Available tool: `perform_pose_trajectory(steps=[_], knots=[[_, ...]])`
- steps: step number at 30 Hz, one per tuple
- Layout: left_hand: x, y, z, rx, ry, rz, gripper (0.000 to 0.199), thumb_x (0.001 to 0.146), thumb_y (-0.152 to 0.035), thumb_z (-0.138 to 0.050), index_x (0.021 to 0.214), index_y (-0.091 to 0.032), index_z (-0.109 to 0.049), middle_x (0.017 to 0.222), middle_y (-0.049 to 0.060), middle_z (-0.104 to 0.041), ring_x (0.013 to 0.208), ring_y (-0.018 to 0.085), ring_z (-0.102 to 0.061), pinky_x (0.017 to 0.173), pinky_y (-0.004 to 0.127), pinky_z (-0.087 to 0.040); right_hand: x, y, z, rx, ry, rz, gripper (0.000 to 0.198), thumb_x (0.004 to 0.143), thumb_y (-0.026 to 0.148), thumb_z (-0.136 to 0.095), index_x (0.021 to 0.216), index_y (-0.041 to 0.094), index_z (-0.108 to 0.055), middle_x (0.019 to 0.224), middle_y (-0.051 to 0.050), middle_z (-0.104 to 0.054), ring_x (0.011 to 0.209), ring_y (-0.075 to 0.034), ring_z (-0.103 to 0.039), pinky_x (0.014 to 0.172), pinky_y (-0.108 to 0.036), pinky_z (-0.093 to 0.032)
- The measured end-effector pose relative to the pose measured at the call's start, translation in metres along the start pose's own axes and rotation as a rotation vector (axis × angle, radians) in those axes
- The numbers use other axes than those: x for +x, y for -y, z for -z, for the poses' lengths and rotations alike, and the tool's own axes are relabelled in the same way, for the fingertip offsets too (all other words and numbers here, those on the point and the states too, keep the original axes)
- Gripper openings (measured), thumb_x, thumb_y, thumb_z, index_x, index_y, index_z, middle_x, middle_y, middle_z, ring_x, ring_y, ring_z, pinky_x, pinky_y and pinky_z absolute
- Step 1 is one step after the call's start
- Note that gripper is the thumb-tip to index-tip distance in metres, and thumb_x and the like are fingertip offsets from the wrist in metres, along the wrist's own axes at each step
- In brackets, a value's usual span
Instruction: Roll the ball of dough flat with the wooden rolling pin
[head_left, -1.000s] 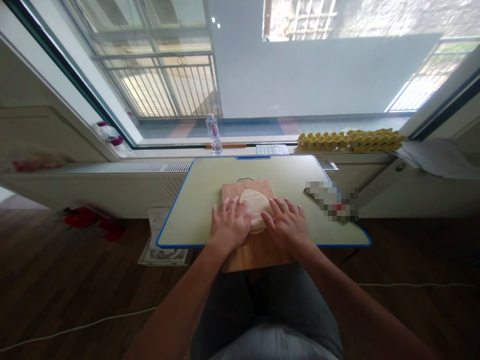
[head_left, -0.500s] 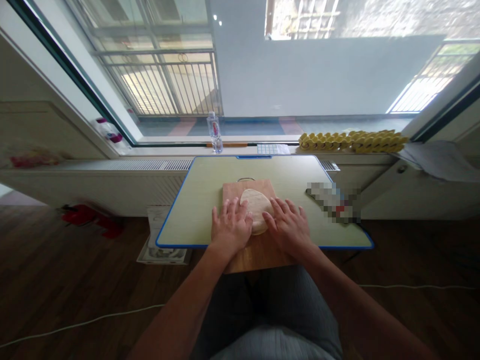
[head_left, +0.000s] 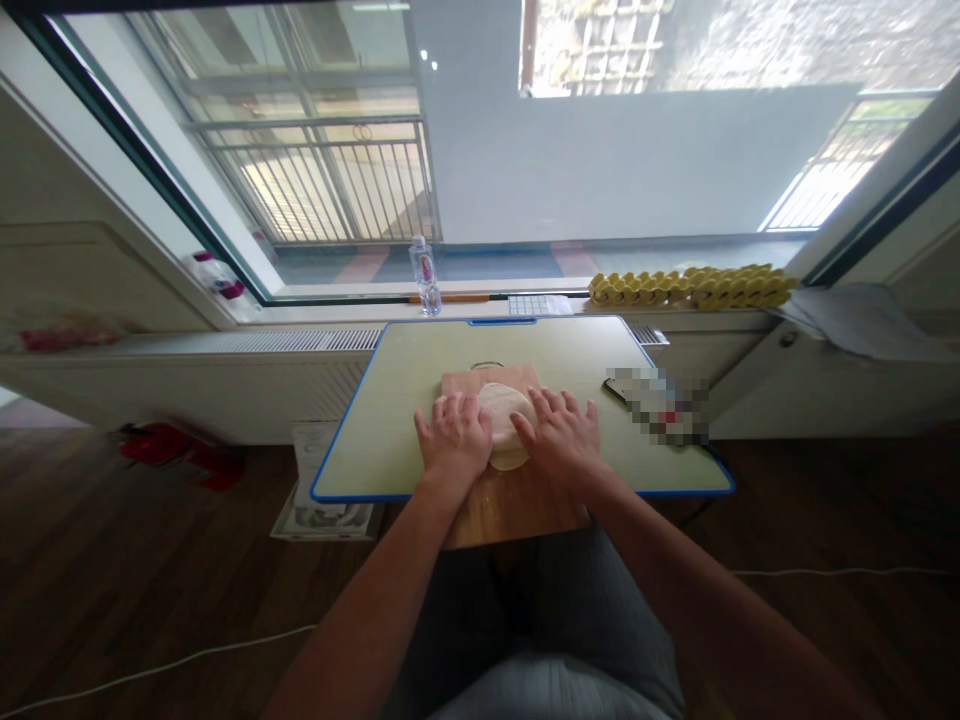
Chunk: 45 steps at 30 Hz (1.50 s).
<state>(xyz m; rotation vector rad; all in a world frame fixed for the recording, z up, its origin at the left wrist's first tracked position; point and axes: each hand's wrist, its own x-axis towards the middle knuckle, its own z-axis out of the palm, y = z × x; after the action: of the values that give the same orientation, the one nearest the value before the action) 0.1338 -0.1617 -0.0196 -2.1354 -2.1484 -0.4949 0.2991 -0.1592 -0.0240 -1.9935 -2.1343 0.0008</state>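
Note:
A flat, pale round of dough (head_left: pixel 504 412) lies on a wooden cutting board (head_left: pixel 517 505) with a metal handle at its far end. My left hand (head_left: pixel 457 435) is at the dough's left edge, fingers stretched forward and thumb beside the dough. My right hand (head_left: pixel 562 430) rests at the right edge, fingers spread and thumb lying over the dough. A faint line crosses the dough between the palms; I cannot tell whether it is a fold or something pale under my hands. The palms hide the sides of the dough.
The board rests on a pale folding table (head_left: pixel 375 440) with blue edging. A blurred-out object (head_left: pixel 660 405) lies on its right. Along the windowsill are a water bottle (head_left: pixel 425 278), a paper sheet (head_left: pixel 538 304) and yellow egg-carton-like trays (head_left: pixel 690 288). A red object (head_left: pixel 176 450) is on the floor.
Both hands have shifted slightly, and the right thumb reaches further over the dough. A line now shows across the dough's near part. The whole view has tilted a little.

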Motion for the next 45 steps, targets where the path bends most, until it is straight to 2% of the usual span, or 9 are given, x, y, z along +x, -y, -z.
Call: perform_pose_trajectory(steps=[4,9,14,19,24,31,35,42,45], knots=[[-0.025,0.002,-0.003,-0.023,-0.041,-0.007,0.048,0.109,-0.042,-0.033,0.140,-0.025,-0.065,0.152,0.012,-0.062,0.145,0.031,-0.050,0.125,0.066,-0.026,-0.012,-0.001,-0.005,-0.007,-0.027,-0.015,0.063,0.108,0.059,-0.032,0.159,0.026,-0.048,0.162,-0.010,-0.050,0.150,-0.040,-0.037,0.121,-0.072,-0.018],[-0.038,0.006,-0.004,-0.030,-0.070,-0.048,0.046,0.108,-0.042,-0.041,0.142,-0.022,-0.065,0.153,0.014,-0.061,0.147,0.036,-0.049,0.123,0.073,-0.025,-0.020,0.000,-0.007,0.011,-0.090,-0.039,0.067,0.108,0.063,-0.033,0.157,0.021,-0.050,0.162,-0.014,-0.050,0.152,-0.040,-0.035,0.121,-0.073,-0.015],[-0.044,0.008,-0.005,-0.041,-0.079,-0.048,0.046,0.108,-0.043,-0.043,0.142,-0.022,-0.066,0.153,0.014,-0.061,0.146,0.036,-0.051,0.122,0.074,-0.028,-0.067,-0.004,-0.010,0.024,-0.173,0.068,0.065,0.109,0.057,-0.035,0.161,0.019,-0.044,0.167,-0.014,-0.041,0.158,-0.037,-0.027,0.124,-0.067,-0.015],[-0.051,0.009,-0.004,-0.045,-0.006,-0.064,0.048,0.109,-0.043,-0.038,0.150,-0.028,-0.059,0.160,0.008,-0.054,0.152,0.033,-0.044,0.124,0.070,-0.028,-0.105,-0.012,-0.013,0.012,-0.135,0.169,0.073,0.108,0.061,-0.036,0.167,0.017,-0.033,0.170,-0.013,-0.036,0.160,-0.036,-0.021,0.126,-0.065,-0.011],[-0.037,0.010,-0.003,-0.006,0.063,-0.083,0.052,0.109,-0.047,-0.037,0.155,-0.031,-0.053,0.167,0.004,-0.046,0.156,0.033,-0.037,0.125,0.070,-0.026,-0.075,-0.012,-0.016,0.024,-0.095,0.140,0.076,0.108,0.065,-0.031,0.166,0.016,-0.033,0.172,-0.014,-0.032,0.161,-0.036,-0.020,0.127,-0.065,-0.007],[-0.002,0.011,-0.003,0.006,0.156,-0.085,0.055,0.109,-0.048,-0.033,0.157,-0.030,-0.051,0.169,0.007,-0.042,0.157,0.034,-0.035,0.125,0.071,-0.024,-0.027,-0.007,-0.014,0.068,-0.008,0.086,0.084,0.105,0.072,-0.028,0.167,0.016,-0.032,0.172,-0.014,-0.033,0.160,-0.036,-0.023,0.126,-0.066,-0.013],[-0.016,0.013,-0.005,-0.003,0.113,-0.119,0.054,0.109,-0.048,-0.034,0.157,-0.029,-0.051,0.168,0.007,-0.043,0.157,0.035,-0.035,0.125,0.073,-0.024,-0.039,-0.008,-0.014,0.052,-0.024,0.102,0.085,0.105,0.072,-0.028,0.167,0.015,-0.031,0.172,-0.015,-0.032,0.160,-0.036,-0.023,0.127,-0.065,-0.014],[-0.072,0.021,-0.003,0.000,0.035,-0.234,0.060,0.109,-0.046,-0.034,0.165,-0.023,-0.036,0.167,0.010,-0.043,0.156,0.033,-0.037,0.125,0.067,-0.029,-0.089,-0.013,-0.018,0.021,-0.064,0.151,0.082,0.106,0.068,-0.029,0.169,0.015,-0.027,0.173,-0.014,-0.029,0.162,-0.037,-0.015,0.126,-0.065,-0.016],[-0.077,0.023,-0.002,0.005,0.033,-0.245,0.061,0.109,-0.046,-0.035,0.166,-0.023,-0.035,0.168,0.011,-0.042,0.157,0.033,-0.036,0.126,0.066,-0.028,-0.091,-0.014,-0.019,0.019,-0.055,0.159,0.080,0.107,0.066,-0.028,0.169,0.016,-0.024,0.173,-0.013,-0.028,0.163,-0.035,-0.013,0.127,-0.065,-0.014]])
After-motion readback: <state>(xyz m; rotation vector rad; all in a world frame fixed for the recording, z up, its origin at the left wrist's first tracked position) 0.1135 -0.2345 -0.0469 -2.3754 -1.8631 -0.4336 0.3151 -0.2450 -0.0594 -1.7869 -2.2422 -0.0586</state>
